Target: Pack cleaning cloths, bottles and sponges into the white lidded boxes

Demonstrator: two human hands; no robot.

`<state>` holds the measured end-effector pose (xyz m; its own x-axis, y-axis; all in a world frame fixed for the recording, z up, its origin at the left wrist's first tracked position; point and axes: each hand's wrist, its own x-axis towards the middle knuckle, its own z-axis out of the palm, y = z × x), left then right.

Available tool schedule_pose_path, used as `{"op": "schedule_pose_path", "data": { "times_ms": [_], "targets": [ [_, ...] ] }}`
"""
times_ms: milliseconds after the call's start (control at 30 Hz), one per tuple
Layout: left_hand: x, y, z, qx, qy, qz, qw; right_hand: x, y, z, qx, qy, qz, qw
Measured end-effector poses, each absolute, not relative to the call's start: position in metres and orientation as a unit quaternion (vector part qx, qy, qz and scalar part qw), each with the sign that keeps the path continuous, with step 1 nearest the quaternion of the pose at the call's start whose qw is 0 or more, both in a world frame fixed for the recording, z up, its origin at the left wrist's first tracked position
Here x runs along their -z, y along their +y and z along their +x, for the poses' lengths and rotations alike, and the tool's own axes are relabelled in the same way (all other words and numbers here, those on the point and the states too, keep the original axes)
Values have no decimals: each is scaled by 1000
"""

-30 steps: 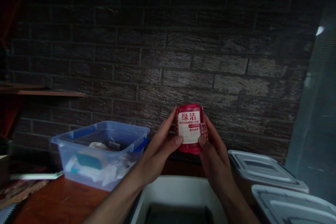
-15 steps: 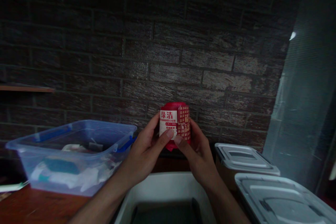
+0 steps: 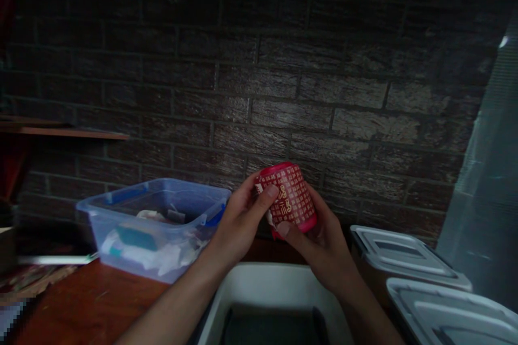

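I hold a red roll [image 3: 289, 197] with a gold pattern up in front of the dark brick wall, using both hands. My left hand [image 3: 238, 221] grips its left side, thumb across the front. My right hand [image 3: 324, 240] cups it from below and the right, thumb on its lower front. The white label is turned almost out of sight on the left edge. Below the hands sits a white bin [image 3: 263, 291] with a dark inside.
A clear blue plastic box [image 3: 121, 210] with wrapped items stands on the wooden table [image 3: 93, 307] at left. Two lidded grey containers [image 3: 408, 259] sit at right. A wooden shelf [image 3: 60, 132] runs along the left wall.
The roll has been turned in my hands: the white label has rotated away to the left and the gold-patterned side now faces me.
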<state>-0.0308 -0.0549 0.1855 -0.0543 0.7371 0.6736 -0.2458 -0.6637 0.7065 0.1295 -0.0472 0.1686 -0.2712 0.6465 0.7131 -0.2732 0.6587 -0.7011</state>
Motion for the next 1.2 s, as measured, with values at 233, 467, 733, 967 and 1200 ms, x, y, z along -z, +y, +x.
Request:
{"op": "schedule_pose_path", "data": {
  "times_ms": [233,467,733,967,1200],
  "targets": [
    [-183,-52,-32,-716,224,563,348,-176,-56,128,-446,-677,-128,572],
    [-183,-53,-32,-723,218,553,352,-175,-55,128,-411,-679,-149,589],
    [-184,-55,-30,-729,191,533,385,-172,-54,127,-459,-676,-122,564],
    [-187,-55,-27,-746,200,506,385,-168,-47,126,-360,-680,-157,619],
    [-187,-55,-29,-725,201,544,371,-175,-55,129,-427,-676,-158,579]
  ]
}}
